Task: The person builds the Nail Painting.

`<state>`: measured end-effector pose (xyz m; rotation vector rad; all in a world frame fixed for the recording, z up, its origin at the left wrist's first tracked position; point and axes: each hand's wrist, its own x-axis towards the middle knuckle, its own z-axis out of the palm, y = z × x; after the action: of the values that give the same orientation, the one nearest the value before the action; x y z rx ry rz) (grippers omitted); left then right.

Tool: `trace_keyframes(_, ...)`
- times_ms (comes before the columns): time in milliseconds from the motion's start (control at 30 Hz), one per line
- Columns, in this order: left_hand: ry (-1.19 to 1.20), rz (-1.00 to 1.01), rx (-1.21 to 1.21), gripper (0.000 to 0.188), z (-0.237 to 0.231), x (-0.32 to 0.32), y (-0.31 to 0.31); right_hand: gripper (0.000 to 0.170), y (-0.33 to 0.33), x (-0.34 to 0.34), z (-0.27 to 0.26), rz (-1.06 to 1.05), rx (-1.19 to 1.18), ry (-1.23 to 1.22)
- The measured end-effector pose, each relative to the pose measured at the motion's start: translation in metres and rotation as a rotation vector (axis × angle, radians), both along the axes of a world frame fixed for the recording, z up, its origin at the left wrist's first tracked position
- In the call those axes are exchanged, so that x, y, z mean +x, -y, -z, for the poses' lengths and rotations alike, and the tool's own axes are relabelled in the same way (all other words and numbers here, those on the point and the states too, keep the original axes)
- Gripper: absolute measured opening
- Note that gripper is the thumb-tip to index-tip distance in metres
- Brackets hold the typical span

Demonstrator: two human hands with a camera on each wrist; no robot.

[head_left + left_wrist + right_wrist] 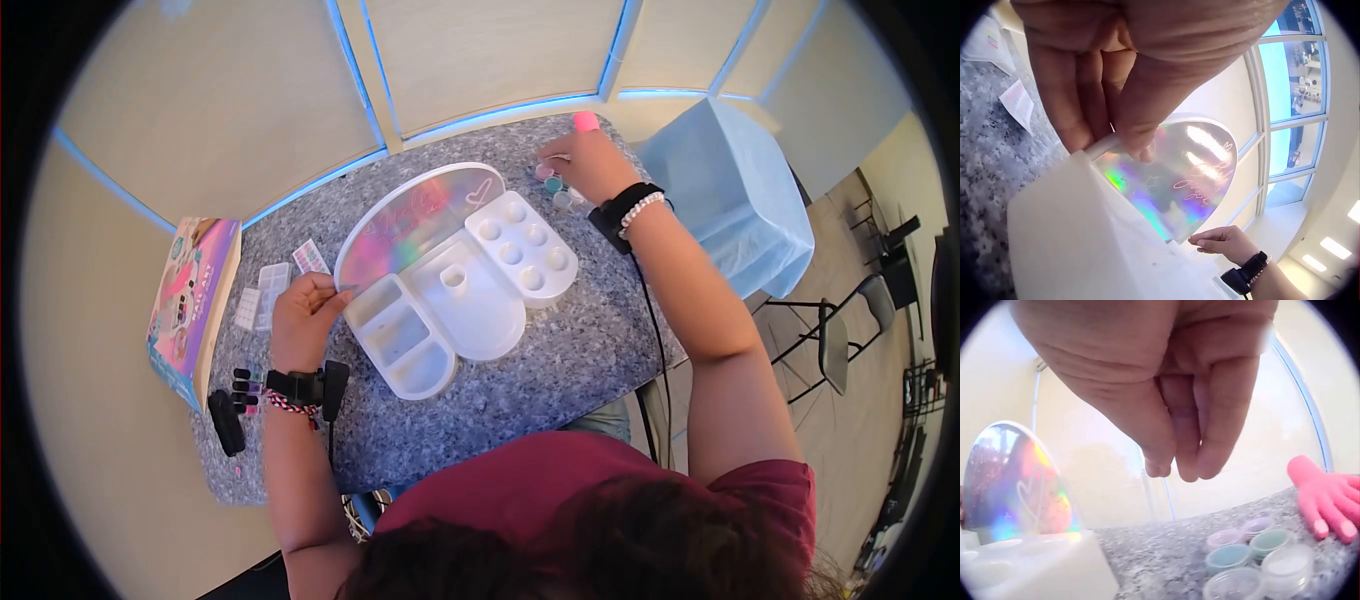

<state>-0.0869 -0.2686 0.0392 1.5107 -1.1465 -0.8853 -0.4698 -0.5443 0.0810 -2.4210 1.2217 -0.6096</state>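
Note:
On the table stands a white plastic nail art organizer (492, 322) with a rounded, shiny holographic back panel (405, 225). My left hand (304, 318) pinches the panel's left edge between thumb and fingers, just above the three-part tray; the left wrist view shows the thumb (1141, 140) on the panel's face. My right hand (592, 168) hovers above several small lidded pots (553, 184) at the back right. Its fingers point down, loosely bent, with nothing visible between them in the right wrist view. The pots (1229, 557) are pink, teal, green and clear.
A pink model hand (1329, 497) lies beyond the pots. At the left are a nail art box (190, 300), clear cases (268, 290), a sticker sheet (311, 257), small black-capped bottles (243, 385) and a black case (226, 424). A blue-covered table (735, 200) stands at the right.

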Motion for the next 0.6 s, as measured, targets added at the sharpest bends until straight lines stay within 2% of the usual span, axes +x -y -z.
trace_keyframes(33, -0.005, -0.012, -0.007, 0.01, 0.001, -0.002, -0.001, 0.022, -0.002, -0.001, -0.003, -0.004, 0.001, 0.0)
trace_keyframes(100, -0.018, -0.022, -0.008, 0.009, 0.005, -0.005, -0.004, 0.023, -0.008, -0.001, -0.013, 0.089, -0.03, -0.207)
trace_keyframes(233, -0.056, -0.042, -0.019, 0.009, 0.005, -0.016, -0.009, 0.026, -0.004, 0.01, -0.004, 0.044, -0.039, -0.294)
trace_keyframes(300, -0.032, -0.049, -0.015, 0.009, 0.006, -0.016, -0.01, 0.025, 0.005, 0.017, 0.006, 0.043, -0.12, -0.378)
trace_keyframes(400, -0.021, -0.053, -0.016, 0.01, 0.004, -0.019, -0.01, 0.023, 0.04, 0.019, 0.032, 0.021, -0.084, -0.392)
trace_keyframes(500, -0.057, -0.049, -0.013, 0.01, 0.005, -0.019, -0.01, 0.021, 0.037, 0.023, 0.026, -0.007, -0.109, -0.324)
trace_keyframes(600, -0.094, -0.05, -0.013, 0.009, 0.008, -0.018, -0.009, 0.02, 0.003, 0.03, -0.008, -0.05, -0.196, -0.233)
